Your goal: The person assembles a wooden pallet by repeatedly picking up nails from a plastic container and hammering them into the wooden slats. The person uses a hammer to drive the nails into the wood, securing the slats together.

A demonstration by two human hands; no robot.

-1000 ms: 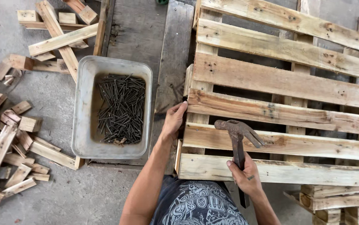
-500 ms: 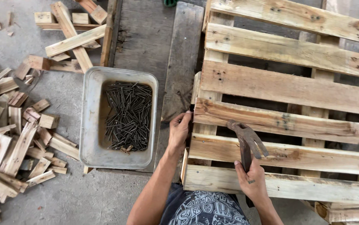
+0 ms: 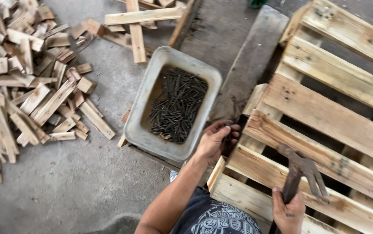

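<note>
The left hand (image 3: 216, 141) has drawn back off the pallet (image 3: 325, 117) toward the tray of nails (image 3: 175, 104), fingers curled round a few nails, so one could slip between slats, while the right hand (image 3: 288, 212) grips the claw hammer (image 3: 301, 173).

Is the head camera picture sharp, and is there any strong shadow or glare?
Head view: soft, even daylight, no glare; the tub of nails is fairly sharp; slight blur on the left hand and the hammer; only faint shadows under the pallet boards.
</note>
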